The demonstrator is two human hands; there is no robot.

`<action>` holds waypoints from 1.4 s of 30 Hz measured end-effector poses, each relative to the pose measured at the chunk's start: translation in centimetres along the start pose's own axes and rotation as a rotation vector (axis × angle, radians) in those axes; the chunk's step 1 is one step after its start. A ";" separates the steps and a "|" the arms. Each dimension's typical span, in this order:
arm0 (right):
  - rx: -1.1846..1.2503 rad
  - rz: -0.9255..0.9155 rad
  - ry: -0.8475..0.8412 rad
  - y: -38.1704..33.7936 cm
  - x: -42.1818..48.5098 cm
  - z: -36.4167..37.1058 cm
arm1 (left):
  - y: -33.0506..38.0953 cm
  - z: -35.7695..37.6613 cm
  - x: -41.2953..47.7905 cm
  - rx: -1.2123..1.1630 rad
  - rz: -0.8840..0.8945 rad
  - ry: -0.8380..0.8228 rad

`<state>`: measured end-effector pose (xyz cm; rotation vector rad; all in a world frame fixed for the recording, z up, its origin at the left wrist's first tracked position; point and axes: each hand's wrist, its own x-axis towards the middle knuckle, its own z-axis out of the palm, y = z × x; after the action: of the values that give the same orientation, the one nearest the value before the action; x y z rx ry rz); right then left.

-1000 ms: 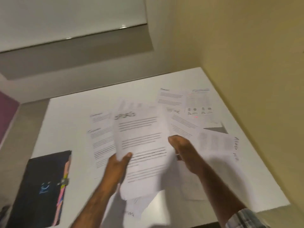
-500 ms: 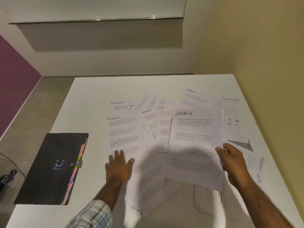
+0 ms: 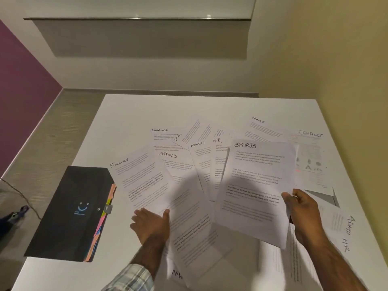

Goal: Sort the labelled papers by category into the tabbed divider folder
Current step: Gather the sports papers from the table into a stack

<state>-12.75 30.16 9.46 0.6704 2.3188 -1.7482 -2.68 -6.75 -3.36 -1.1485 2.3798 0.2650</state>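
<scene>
Several labelled papers lie fanned over the white table (image 3: 130, 114). My right hand (image 3: 302, 208) pinches the right edge of a SPORTS sheet (image 3: 256, 190) and holds it lifted above the others. My left hand (image 3: 151, 223) rests flat with fingers spread on the bottom of a FINANCE sheet (image 3: 142, 181), which lies slanted. Beside it are a second SPORTS sheet (image 3: 178, 164), an ADMIN sheet (image 3: 201, 158) and an HR sheet (image 3: 219, 152). The black tabbed divider folder (image 3: 69, 211) lies closed at the left, coloured tabs along its right edge.
More FINANCE sheets (image 3: 310, 156) lie at the far right and back. An ADMIN/HR sheet (image 3: 340, 225) sits at the right table edge. A yellow wall (image 3: 336, 59) borders the right side. A cable (image 3: 21, 196) runs over the floor at the left.
The SPORTS sheet passed from my left hand to my right and moved rightward. My left hand came down flat, and the FINANCE sheet under it has slid and turned slanted.
</scene>
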 end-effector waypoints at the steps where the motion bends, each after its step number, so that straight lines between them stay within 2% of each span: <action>1: 0.001 -0.004 -0.001 0.0 0.1 0.1 | 0.0 0.1 0.0 0.008 -0.003 0.002; 7: -0.015 0.014 0.006 0.0 0.4 0.4 | -1.1 0.8 -0.9 -0.035 0.086 0.079; 14: -0.043 0.002 -0.040 -0.8 -0.7 1.1 | -2.1 -1.2 1.1 -0.536 -0.291 0.168; 17: -0.056 -0.010 -0.045 -0.9 -0.8 1.1 | -2.1 -2.8 3.4 -0.595 -0.333 0.133; 21: -0.052 -0.022 -0.044 -0.5 -0.7 0.7 | -1.4 -3.8 5.1 -0.599 -0.239 0.193; 24: -0.065 -0.013 -0.031 -0.6 -0.8 0.6 | -0.5 -4.2 6.4 -0.595 -0.072 0.207; 28: -0.081 -0.011 -0.028 -1.1 -1.2 0.8 | 2.1 -4.6 6.0 -0.807 0.165 0.112; 31: -0.126 -0.025 -0.027 -1.2 -1.6 1.0 | 3.8 -4.4 5.8 -0.743 0.258 0.064; 35: -0.120 -0.048 -0.036 -1.5 -1.7 1.1 | 3.9 -3.9 5.7 -0.628 0.278 0.053; 40: -0.128 -0.060 -0.038 -1.7 -1.5 1.2 | 1.6 -2.8 5.1 -0.325 0.341 0.270; 42: -0.137 -0.062 -0.038 -1.8 -1.6 1.4 | 0.7 -1.8 6.0 -0.246 0.283 0.299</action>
<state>-12.38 28.05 11.25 0.5426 2.4309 -1.5937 -7.02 -11.10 -4.81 -1.0092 2.8416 0.5259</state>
